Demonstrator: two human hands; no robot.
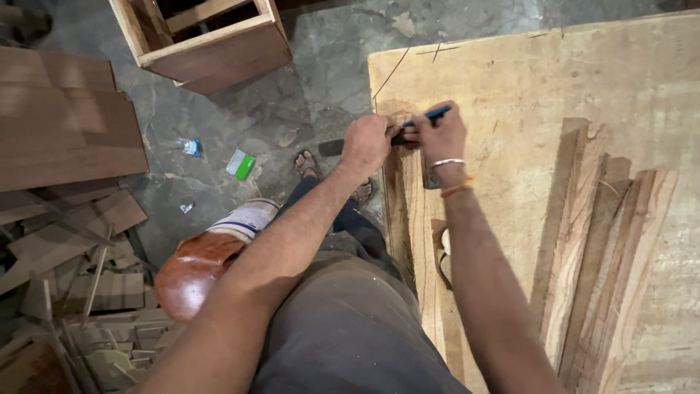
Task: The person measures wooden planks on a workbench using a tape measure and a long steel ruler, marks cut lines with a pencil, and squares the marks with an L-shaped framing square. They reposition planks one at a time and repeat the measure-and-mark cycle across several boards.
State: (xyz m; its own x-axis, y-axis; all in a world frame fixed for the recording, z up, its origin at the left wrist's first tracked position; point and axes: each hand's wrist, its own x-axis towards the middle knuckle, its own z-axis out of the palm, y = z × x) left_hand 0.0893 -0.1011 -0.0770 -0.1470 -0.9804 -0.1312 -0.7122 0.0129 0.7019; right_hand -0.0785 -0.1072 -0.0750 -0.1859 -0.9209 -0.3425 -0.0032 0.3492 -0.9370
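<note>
Over on the far left a stack of reddish boards (69, 120) is leaned on the floor, with a heap of offcuts (73, 292) below it and an open wooden box frame (208, 40) further up; a small green packet (241, 164) is lying on the concrete floor (321, 66) between them and the sandalled foot (307, 163). Moving right, the left hand (367, 142) is closed down over a dark flat tool (335, 147), probably a square or short rule, which is pressed against the near edge of the big plywood sheet (510, 80). Just beside it the right hand (440, 135) is pinched around a blue pencil (430, 115), tip down near the sheet's left edge, where a narrow wood strip (415, 219) is laid along it. The pencil looks light and stiff, so a fingertip grip near the point should be plenty; the tool is likely rigid and a bit slippy on bare ply, so it's best pinned flat under the palm rather than held by the end. The strip seems thin and springy, probably easy to nudge out of line, so it'd be better steadied close to the mark. A bangle (447, 162) and an orange thread (457, 189) are worn on the right wrist. Further right, several loose timber slats (605, 255) are fanned out on the sheet, well apart from both hands.
</note>
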